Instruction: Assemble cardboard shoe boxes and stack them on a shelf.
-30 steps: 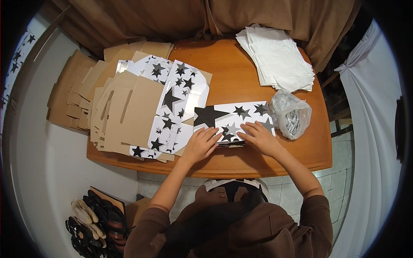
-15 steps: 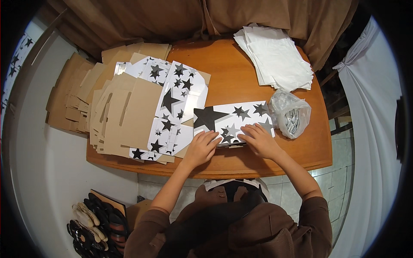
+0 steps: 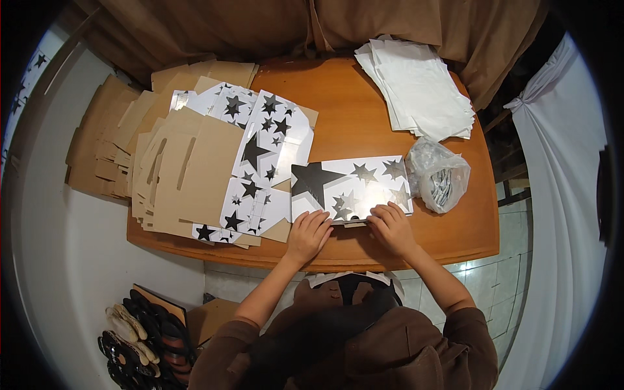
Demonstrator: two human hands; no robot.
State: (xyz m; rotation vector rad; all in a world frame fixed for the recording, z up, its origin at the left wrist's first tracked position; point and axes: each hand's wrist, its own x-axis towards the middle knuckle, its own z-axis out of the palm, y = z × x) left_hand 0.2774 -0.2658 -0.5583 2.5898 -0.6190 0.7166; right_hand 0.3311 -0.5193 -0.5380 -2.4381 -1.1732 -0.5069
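A white cardboard box (image 3: 364, 185) with black and grey stars lies flat at the near middle of the table, its lid down. My left hand (image 3: 309, 236) holds the near left corner, fingertips over the top edge. At the near right part of the same edge, my right hand (image 3: 392, 229) has its fingers bent onto the lid. Both thumbs are close to the front side, partly hidden. Left of the box lie flat star-printed cardboard blanks (image 3: 276, 133), with plain brown sides of further blanks (image 3: 208, 156) on top of them.
A clear plastic bag (image 3: 437, 170) of small packets stands right of the box. Behind it is a stack of white paper sheets (image 3: 419, 88). More brown cardboard (image 3: 97, 146) leans at the far left. Several shoes (image 3: 146, 338) lie on the floor at lower left.
Both hands have drawn back toward me from the top of the box to its near edge. The lid now lies flatter and catches more light.
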